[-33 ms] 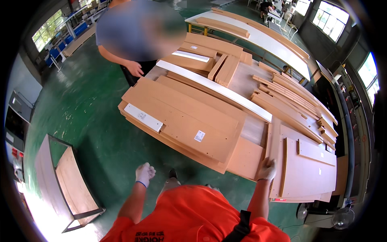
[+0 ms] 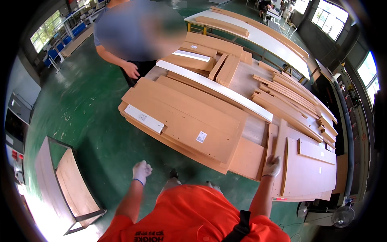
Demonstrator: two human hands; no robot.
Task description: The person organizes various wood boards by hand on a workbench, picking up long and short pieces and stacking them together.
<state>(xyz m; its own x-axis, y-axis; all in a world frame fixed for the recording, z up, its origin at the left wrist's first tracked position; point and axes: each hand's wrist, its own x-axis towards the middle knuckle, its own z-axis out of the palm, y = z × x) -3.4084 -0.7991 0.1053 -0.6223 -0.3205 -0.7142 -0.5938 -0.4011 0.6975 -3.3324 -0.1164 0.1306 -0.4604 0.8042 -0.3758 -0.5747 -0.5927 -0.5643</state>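
Note:
My left hand (image 2: 141,172), in a white glove, hangs over the green floor in front of me. Its fingers are curled in and nothing shows in them. At the near right side of the table, my right hand (image 2: 272,166), gloved too, closes around the near end of a narrow brown board (image 2: 281,135). The fingers partly hide that end. Right of this hand lies a wide light-brown panel (image 2: 300,175) with a smaller strip (image 2: 316,152) on it. To its left is a stack of brown panels (image 2: 189,125) with white labels.
A long white strip (image 2: 213,88) crosses the table. Several narrow boards (image 2: 288,94) lie at the far right. Across the table's left end stands another person (image 2: 131,68). A metal-framed rack with panels (image 2: 76,185) stands on the floor at left. Behind is a white-topped table (image 2: 258,38).
My right hand has moved slightly right and away from me, and the narrow board has shifted right with it. My left hand has risen a little.

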